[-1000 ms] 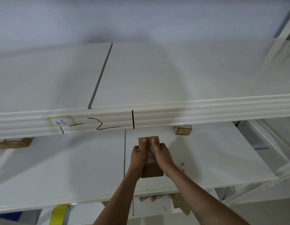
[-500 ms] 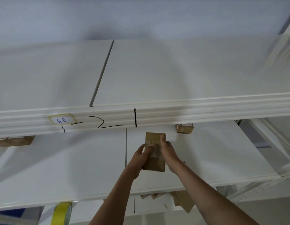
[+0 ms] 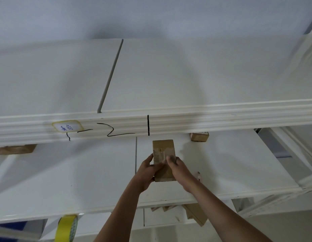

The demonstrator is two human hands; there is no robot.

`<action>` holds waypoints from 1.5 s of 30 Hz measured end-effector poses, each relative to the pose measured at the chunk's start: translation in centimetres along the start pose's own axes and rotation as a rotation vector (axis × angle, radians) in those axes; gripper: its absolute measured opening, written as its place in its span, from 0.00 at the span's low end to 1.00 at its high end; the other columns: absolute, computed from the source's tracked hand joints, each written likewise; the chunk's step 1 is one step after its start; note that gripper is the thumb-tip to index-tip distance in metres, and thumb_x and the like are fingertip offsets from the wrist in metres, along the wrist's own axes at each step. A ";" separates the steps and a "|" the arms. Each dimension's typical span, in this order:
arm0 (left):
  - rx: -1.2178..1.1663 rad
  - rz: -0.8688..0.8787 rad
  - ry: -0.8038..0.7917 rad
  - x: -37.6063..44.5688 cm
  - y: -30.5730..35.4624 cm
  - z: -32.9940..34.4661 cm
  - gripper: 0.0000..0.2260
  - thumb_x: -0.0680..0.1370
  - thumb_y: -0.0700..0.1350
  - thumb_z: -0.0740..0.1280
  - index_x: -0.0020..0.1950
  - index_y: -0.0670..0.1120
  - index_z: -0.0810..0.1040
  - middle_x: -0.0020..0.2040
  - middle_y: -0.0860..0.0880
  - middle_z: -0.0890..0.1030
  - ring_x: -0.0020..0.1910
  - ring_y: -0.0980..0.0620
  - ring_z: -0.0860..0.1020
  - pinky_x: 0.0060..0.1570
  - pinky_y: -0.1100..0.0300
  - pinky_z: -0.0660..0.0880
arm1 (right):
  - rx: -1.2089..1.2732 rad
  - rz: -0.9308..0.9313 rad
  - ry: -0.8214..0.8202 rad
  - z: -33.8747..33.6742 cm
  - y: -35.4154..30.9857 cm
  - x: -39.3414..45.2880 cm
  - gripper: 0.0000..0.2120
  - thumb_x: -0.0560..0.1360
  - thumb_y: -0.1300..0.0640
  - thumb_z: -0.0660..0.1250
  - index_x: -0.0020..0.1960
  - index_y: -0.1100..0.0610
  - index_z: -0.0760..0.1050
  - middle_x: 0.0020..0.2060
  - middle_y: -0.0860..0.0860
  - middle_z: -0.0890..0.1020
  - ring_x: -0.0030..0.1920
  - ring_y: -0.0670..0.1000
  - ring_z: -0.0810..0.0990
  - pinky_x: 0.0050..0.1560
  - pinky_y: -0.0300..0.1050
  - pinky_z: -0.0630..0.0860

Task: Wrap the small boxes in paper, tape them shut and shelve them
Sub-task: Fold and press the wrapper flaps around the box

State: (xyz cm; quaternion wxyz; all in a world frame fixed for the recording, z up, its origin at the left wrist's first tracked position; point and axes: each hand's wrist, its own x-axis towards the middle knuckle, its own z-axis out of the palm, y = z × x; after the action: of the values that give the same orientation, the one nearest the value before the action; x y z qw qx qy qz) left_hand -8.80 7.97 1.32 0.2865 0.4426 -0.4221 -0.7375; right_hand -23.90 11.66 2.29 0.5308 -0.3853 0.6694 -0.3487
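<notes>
A small box wrapped in brown paper (image 3: 163, 149) stands on end on the white middle shelf (image 3: 82, 172), just below the upper shelf's front rail. My left hand (image 3: 146, 173) grips its left side and lower part. My right hand (image 3: 178, 169) holds the right side, with a fingertip on the taped front face. Both hands hide the lower half of the box.
Another wrapped box (image 3: 199, 136) sits further back on the same shelf, and a third (image 3: 15, 148) lies at the far left. The upper shelf's rail (image 3: 221, 116) carries a label and black marks. A yellow tape roll (image 3: 67, 227) and brown paper pieces (image 3: 195, 214) lie below.
The box moved slightly deeper onto the shelf. My fingers slid down from its top edge to its middle and sides.
</notes>
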 end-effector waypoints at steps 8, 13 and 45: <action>-0.007 -0.030 -0.035 0.0 -0.6 -0.3 0.33 0.74 0.54 0.73 0.77 0.54 0.66 0.61 0.47 0.83 0.59 0.48 0.82 0.59 0.45 0.79 | 0.139 0.039 0.040 0.1 0.5 1.0 0.22 0.82 0.38 0.57 0.67 0.51 0.73 0.58 0.51 0.81 0.57 0.50 0.80 0.56 0.46 0.77; -0.034 -0.049 -0.100 0.3 -0.6 -1.6 0.33 0.77 0.41 0.73 0.79 0.52 0.63 0.61 0.39 0.82 0.59 0.39 0.81 0.62 0.41 0.77 | 0.153 0.080 -0.117 -1.6 0.4 1.7 0.30 0.77 0.38 0.67 0.74 0.50 0.68 0.60 0.49 0.83 0.57 0.51 0.84 0.60 0.55 0.81; 0.094 0.049 0.103 0.6 0.4 -0.5 0.17 0.78 0.47 0.72 0.63 0.39 0.79 0.54 0.42 0.85 0.52 0.45 0.85 0.52 0.50 0.82 | -0.165 -0.035 0.064 -1.0 -0.8 0.4 0.26 0.82 0.37 0.57 0.52 0.59 0.79 0.44 0.56 0.83 0.43 0.51 0.81 0.45 0.49 0.79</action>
State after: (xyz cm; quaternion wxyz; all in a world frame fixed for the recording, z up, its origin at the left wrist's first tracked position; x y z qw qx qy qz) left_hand -8.63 7.16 1.27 0.3045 0.4826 -0.4517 -0.6858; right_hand -24.82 11.04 3.04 0.4697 -0.4279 0.7056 -0.3137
